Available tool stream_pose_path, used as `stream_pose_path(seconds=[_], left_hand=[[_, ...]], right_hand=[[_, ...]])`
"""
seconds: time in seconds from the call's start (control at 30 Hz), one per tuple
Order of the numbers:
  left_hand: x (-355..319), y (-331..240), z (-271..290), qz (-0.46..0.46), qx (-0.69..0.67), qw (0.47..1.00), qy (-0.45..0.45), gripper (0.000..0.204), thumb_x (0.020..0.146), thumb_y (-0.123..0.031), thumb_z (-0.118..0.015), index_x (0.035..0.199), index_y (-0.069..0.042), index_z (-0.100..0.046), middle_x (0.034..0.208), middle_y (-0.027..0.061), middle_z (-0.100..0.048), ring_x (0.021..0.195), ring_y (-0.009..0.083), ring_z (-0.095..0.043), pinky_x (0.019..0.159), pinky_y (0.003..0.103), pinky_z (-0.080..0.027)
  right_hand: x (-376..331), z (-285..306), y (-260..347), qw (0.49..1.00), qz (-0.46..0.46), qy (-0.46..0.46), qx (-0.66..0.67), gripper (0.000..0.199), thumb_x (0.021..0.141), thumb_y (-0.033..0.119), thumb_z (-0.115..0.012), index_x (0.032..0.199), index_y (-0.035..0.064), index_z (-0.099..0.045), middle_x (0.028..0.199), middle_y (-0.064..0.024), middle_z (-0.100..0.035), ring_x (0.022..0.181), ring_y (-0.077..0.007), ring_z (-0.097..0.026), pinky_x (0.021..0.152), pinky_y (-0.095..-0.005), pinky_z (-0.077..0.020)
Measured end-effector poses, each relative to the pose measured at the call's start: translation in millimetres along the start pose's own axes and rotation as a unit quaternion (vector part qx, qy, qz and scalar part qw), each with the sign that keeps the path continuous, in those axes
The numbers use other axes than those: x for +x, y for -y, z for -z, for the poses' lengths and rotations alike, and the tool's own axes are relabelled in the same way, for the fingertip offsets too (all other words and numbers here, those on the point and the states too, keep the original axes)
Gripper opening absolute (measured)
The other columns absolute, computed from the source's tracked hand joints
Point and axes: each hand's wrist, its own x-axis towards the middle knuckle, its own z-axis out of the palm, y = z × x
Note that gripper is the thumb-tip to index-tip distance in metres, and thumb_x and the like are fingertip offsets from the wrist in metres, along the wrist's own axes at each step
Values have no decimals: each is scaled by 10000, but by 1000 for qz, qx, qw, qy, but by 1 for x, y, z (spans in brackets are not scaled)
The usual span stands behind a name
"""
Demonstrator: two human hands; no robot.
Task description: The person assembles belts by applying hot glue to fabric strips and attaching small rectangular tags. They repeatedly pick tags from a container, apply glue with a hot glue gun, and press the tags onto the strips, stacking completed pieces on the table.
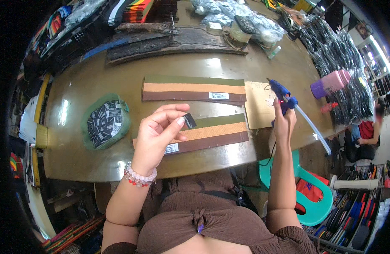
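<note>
I count two striped bands [193,88]: one at the centre of my view, one at 12 o'clock; one white label [219,95] on each. I hold one black tag [189,121] at centre and one glue gun [280,90] at 2 o'clock. One green bag [126,116], 9 o'clock. One pink-and-purple bottle [331,84], 2 o'clock. One green chair [316,213], 4 o'clock.

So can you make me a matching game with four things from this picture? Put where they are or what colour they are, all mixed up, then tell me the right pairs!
Things:
1. black tag
2. glue gun
3. green bag
4. bottle

Places and colours:
A. pink and purple
B. in the right hand
C. around a pile of small dark labels
D. between the thumb and fingers of the left hand

Right pairs: 1-D, 2-B, 3-C, 4-A
</note>
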Motion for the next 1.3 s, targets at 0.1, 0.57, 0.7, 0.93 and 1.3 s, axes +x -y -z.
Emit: stream_pose_path(seconds=[0.1,0.57,0.7,0.93,1.3], left_hand=[[-1,3,-4,1,4,1000,23,137,902,-47,-575,995,10,-658,1156,98,-569,891,109,-598,674,233,-566],[-24,15,-24,-16,33,968,250,136,862,24,-594,960,29,-687,1072,136,-588,874,144,-615,699,229,-550],[-34,14,-19,-7,19,970,244,134,858,21,-599,956,32,-689,1062,138,-592,853,143,-620,683,227,-550],[-43,21,-10,18,-16,963,269,153,837,26,-623,969,-6,-693,1033,113,-618,933,190,-619,800,288,-518],[-9,43,-15,-169,519,816,192,294,779,-152,-700,1048,-49,-641,1017,90,-587,926,260,-564,836,333,-480]], right_hand=[[18,-18,-43,988,-16,20,-155,355,866,331,-638,1037,20,-619,827,-175,-659,771,-343,-629,712,-413,-472],[-122,18,66,702,-181,485,489,112,862,29,-636,959,-10,-674,920,-47,-592,871,-114,-546,794,-231,-429],[-128,14,73,633,-216,543,508,109,832,15,-666,933,-25,-670,927,-49,-596,892,-123,-550,799,-257,-441],[-136,13,82,576,-268,585,504,104,788,-24,-702,876,10,-657,953,-44,-622,916,-125,-583,846,-275,-461],[-142,4,46,655,-239,374,612,49,882,53,-614,882,35,-568,925,-43,-539,772,-138,-531,701,-266,-439]])
